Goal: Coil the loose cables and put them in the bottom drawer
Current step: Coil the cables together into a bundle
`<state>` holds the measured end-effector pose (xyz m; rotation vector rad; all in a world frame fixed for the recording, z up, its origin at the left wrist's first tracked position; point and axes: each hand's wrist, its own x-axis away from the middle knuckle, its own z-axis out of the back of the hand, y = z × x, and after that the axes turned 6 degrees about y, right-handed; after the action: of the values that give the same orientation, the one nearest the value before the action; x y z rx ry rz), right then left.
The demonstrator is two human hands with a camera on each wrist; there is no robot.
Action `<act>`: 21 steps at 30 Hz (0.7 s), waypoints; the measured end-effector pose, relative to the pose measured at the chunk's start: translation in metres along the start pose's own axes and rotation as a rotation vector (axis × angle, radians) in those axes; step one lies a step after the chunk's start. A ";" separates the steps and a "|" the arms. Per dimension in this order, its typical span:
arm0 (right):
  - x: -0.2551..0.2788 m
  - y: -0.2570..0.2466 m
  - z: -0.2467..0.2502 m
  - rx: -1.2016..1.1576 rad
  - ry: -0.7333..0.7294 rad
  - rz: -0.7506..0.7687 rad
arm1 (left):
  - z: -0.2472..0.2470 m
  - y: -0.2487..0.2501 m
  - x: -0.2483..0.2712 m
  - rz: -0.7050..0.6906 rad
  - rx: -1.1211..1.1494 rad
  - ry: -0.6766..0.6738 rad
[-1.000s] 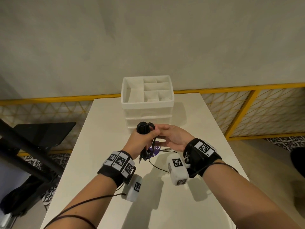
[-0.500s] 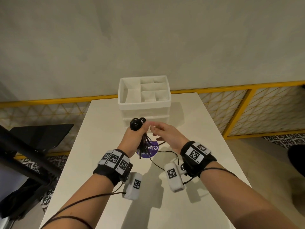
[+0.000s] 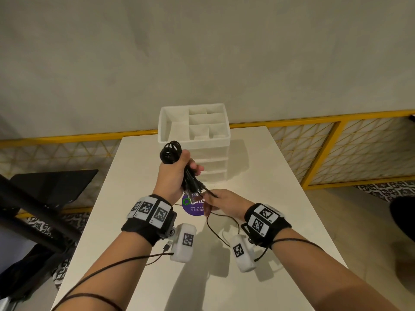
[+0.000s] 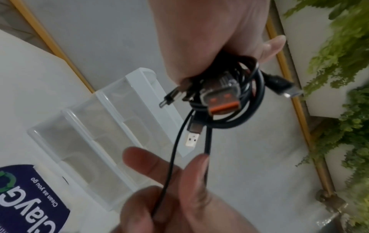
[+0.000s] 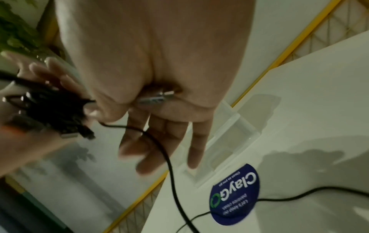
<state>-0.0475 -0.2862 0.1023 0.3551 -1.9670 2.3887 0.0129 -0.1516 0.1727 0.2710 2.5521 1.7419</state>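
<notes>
My left hand [image 3: 173, 176] is raised in front of the white drawer unit [image 3: 195, 140] and grips a bundle of coiled black cables [image 3: 170, 152]. Several plugs hang from the bundle [image 4: 235, 100], one with an orange tongue. Just below it, my right hand [image 3: 221, 204] pinches a thin loose cable strand [image 4: 173, 149] that runs out of the bundle. The strand [image 5: 165, 157] crosses my right fingers and trails down onto the table [image 3: 280, 198]. All the unit's drawers look closed.
A round purple sticker [image 3: 193, 206] lies on the table under my hands. The trailing cable loops over the tabletop [image 3: 215, 230], and a small USB plug [image 3: 167, 246] lies near my left wrist. A yellow mesh railing [image 3: 336, 149] runs behind and right of the table.
My left hand has lifted the bundle higher toward the drawer unit. My right hand has dropped from the bundle's top to below it, sliding down the loose strand.
</notes>
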 end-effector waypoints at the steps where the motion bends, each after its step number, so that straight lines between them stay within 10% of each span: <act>1: 0.000 0.003 -0.001 -0.026 0.027 -0.015 | 0.000 0.002 -0.001 0.009 0.020 0.018; 11: -0.004 0.000 0.005 0.022 0.253 -0.051 | 0.007 -0.003 -0.011 -0.159 -0.274 0.408; 16: -0.006 -0.013 0.004 0.458 0.166 -0.036 | 0.006 -0.016 -0.010 -0.320 -0.570 0.183; 21: -0.008 -0.034 0.002 0.551 0.351 0.088 | 0.018 -0.033 -0.013 -0.161 -0.815 -0.050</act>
<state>-0.0336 -0.2804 0.1339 -0.1453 -1.1903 2.7790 0.0244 -0.1492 0.1350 0.0621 1.5706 2.4459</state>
